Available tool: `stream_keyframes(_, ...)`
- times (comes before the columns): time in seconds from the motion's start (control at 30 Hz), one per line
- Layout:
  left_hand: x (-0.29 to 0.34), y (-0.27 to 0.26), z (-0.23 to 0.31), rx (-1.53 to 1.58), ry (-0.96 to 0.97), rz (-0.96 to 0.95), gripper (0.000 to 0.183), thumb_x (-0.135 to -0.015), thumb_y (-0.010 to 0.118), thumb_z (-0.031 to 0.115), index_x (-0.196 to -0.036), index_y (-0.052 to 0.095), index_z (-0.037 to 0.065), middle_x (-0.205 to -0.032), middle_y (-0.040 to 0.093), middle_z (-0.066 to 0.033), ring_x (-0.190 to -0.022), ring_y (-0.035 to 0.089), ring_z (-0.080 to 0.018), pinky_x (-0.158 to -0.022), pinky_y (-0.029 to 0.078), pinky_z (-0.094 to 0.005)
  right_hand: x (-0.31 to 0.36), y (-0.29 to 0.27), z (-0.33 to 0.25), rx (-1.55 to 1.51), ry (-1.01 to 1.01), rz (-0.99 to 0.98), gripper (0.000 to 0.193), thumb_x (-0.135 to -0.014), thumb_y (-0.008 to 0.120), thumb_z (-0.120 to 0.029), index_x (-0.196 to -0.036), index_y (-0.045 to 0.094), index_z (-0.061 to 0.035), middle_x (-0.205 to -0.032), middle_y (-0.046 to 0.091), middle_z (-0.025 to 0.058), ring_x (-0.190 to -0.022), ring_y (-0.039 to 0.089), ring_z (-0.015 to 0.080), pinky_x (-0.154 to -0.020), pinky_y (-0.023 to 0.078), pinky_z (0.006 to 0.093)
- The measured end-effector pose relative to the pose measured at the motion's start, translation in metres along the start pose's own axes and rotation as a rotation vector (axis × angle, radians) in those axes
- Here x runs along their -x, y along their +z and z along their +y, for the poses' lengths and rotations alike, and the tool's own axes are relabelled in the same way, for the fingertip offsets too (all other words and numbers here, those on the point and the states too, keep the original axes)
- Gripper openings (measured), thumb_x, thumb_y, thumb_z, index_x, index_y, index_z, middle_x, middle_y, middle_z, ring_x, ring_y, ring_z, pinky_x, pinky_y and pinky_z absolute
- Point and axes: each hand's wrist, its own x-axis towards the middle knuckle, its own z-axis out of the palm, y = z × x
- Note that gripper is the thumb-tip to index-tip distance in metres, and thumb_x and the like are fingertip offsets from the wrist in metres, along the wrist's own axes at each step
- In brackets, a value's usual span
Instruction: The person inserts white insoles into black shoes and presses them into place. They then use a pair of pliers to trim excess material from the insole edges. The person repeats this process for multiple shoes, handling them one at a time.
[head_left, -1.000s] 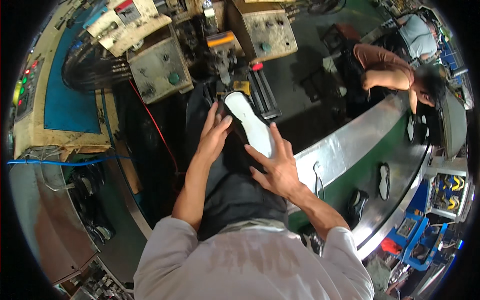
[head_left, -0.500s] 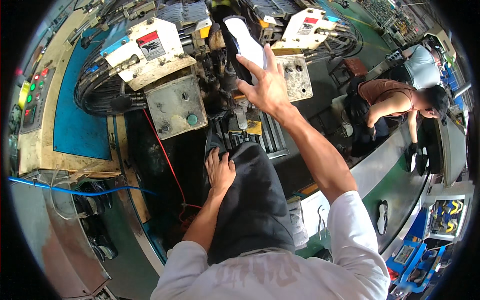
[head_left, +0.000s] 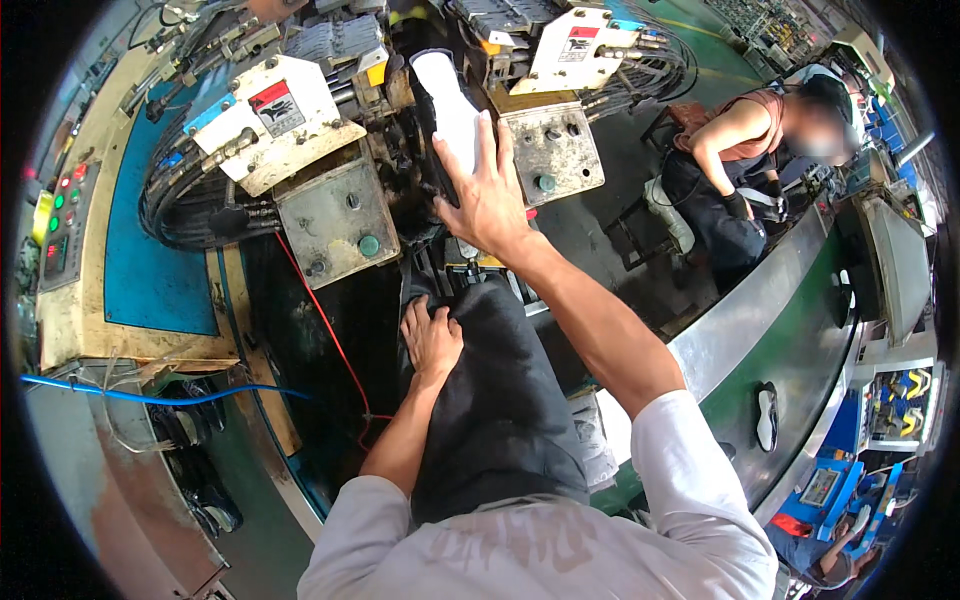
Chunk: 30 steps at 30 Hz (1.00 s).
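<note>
A shoe with a white sole and black sides stands sole-up in the middle of a machine. My right hand lies over its near end, fingers stretched and apart, touching or just above the white surface; contact is hard to tell. Nothing is gripped in it. The hand hides the near end of the shoe. My left hand rests open on my dark-trousered leg, fingers spread and holding nothing.
Metal plates with buttons flank the shoe. Black hoses curl at the left, beside a control panel. To the right, a conveyor carries a shoe. A co-worker sits beyond it.
The view has shifted, so the machine sits further left. My right hand stays over the sole, its fingers closer together. The co-worker has drawn back from the conveyor and bends over something held.
</note>
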Motion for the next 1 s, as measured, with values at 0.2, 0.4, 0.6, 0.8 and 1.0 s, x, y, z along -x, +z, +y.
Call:
stream_keyframes(0.2,0.008,-0.003,-0.009,0.031,-0.015,0.053,0.028,-0.09,0.075,0.02,-0.113,0.08,0.006,-0.144,0.059,-0.0203,-0.14,0.05,-0.0398,-0.117,0.039,-0.054,0.076,0.023,0.014,-0.44,0.174,0.194,0.096,-0.085,0.078,-0.018,-0.164,0.031,0.0085,-0.173,0.02,0.0371,-0.162,0.02,0.0519,-0.133,0.021,0.0545)
stream_keyframes(0.4,0.012,-0.003,-0.012,-0.016,0.026,0.037,0.026,-0.088,0.079,0.018,-0.111,0.078,0.007,-0.145,0.058,-0.0195,-0.141,0.05,-0.0419,-0.114,0.041,-0.0554,0.056,0.112,0.064,-0.944,0.64,-0.338,0.084,-0.086,0.077,-0.016,-0.16,0.042,0.0064,-0.16,0.051,0.0293,-0.154,0.044,0.0413,-0.129,0.033,0.0404)
stream_keyframes(0.6,-0.004,-0.005,-0.008,-0.075,0.004,0.038,0.027,-0.086,0.08,0.018,-0.11,0.078,0.007,-0.143,0.058,-0.0205,-0.138,0.051,-0.0431,-0.114,0.04,-0.0566,0.106,0.164,0.076,-1.064,0.497,-0.077,0.083,-0.086,0.081,-0.018,-0.159,0.047,0.0029,-0.157,0.056,0.0261,-0.154,0.047,0.0385,-0.128,0.034,0.0426)
stream_keyframes(0.8,-0.008,0.0,0.002,-0.083,0.058,-0.006,0.029,-0.085,0.08,0.016,-0.112,0.078,0.006,-0.145,0.057,-0.021,-0.14,0.05,-0.0437,-0.116,0.038,-0.0582,0.067,0.174,0.078,-1.088,0.487,-0.029,0.046,-0.099,0.073,-0.008,-0.142,0.061,0.0034,-0.138,0.07,0.0196,-0.129,0.065,0.0271,-0.111,0.05,0.0402)
stream_keyframes(1.0,-0.011,-0.001,0.003,-0.09,0.025,0.025,0.029,-0.085,0.08,0.017,-0.112,0.078,0.007,-0.145,0.057,-0.0207,-0.139,0.05,-0.0428,-0.116,0.038,-0.0577,0.111,0.096,0.07,-0.908,0.376,-0.374,0.07,-0.086,0.066,-0.003,-0.154,0.051,0.0045,-0.163,0.049,0.0279,-0.157,0.042,0.0395,-0.132,0.028,0.0471)
